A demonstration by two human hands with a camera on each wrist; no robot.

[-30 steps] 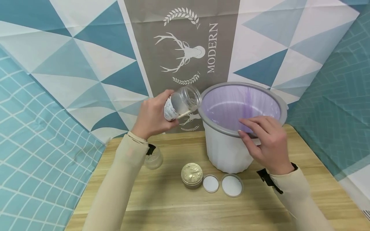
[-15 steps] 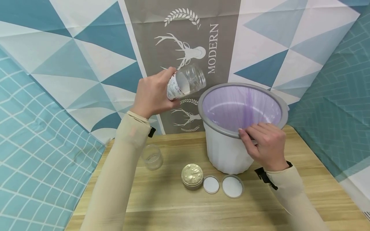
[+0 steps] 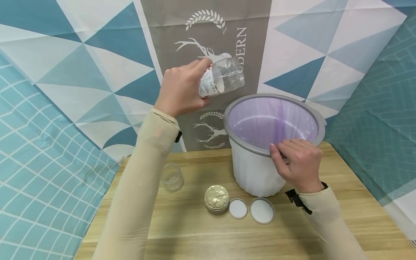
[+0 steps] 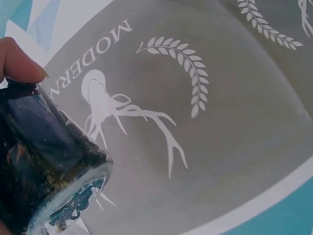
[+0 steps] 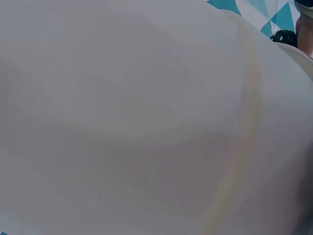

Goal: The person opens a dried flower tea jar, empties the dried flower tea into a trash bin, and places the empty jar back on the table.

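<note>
My left hand (image 3: 183, 88) grips a clear glass jar (image 3: 225, 76) with a printed label and no lid. The jar lies tipped nearly on its side, its mouth to the right, above the left side of the bin. In the left wrist view, the jar (image 4: 49, 161) looks dark, with a thumb at its upper end. A white trash bin (image 3: 255, 173) with a grey rim and a purple liner (image 3: 260, 122) stands at the table's back right. At its near rim, my right hand (image 3: 299, 162) holds on, fingers curled over the edge. The bin's pale wall (image 5: 146, 122) fills most of the right wrist view.
On the wooden table (image 3: 195, 234) stand a small clear cup (image 3: 173, 178) at left and a gold-topped jar (image 3: 216, 198) near the middle. Two round white lids (image 3: 238, 208) lie to the right of that jar. Patterned cloth hangs behind and at both sides.
My left hand has raised the glass jar and carried it rightward, tipping it further over. The right hand's fingers, spread at first, have closed over the bin's rim.
</note>
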